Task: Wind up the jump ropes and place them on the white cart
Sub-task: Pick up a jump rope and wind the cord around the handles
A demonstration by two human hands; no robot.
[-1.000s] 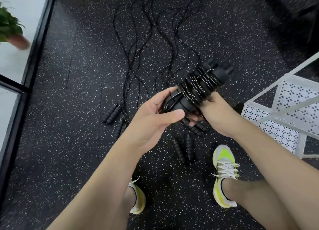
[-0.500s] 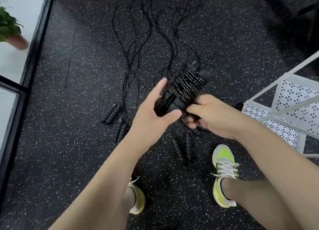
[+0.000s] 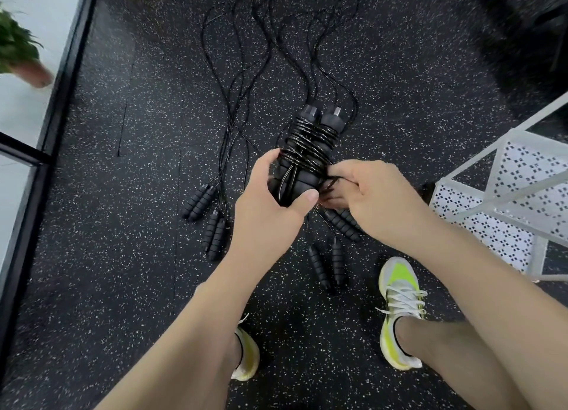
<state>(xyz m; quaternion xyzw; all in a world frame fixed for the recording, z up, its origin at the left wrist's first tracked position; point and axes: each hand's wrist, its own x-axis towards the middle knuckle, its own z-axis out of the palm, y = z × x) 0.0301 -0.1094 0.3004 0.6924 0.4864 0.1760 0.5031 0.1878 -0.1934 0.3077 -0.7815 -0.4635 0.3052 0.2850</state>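
A black jump rope (image 3: pixel 310 145), its cord coiled round its two handles, stands upright in front of me. My left hand (image 3: pixel 270 206) grips the lower end of the handles, thumb across the front. My right hand (image 3: pixel 368 194) pinches the loose end of the cord at the bundle's right side. Several more black jump ropes (image 3: pixel 246 80) lie stretched out on the speckled floor, their foam handles (image 3: pixel 203 202) near my feet. The white cart (image 3: pixel 507 194) stands at the right, with a perforated shelf.
A potted plant (image 3: pixel 18 52) stands beyond a black frame (image 3: pixel 61 80) at the left. My two feet in yellow-white shoes (image 3: pixel 399 302) stand on the dark rubber floor. Loose handles (image 3: pixel 325 265) lie between my feet and the bundle.
The bundle has swung from tilted right to upright. My right hand came out from under it and now pinches the cord end at its side. My left hand closed round the handles.
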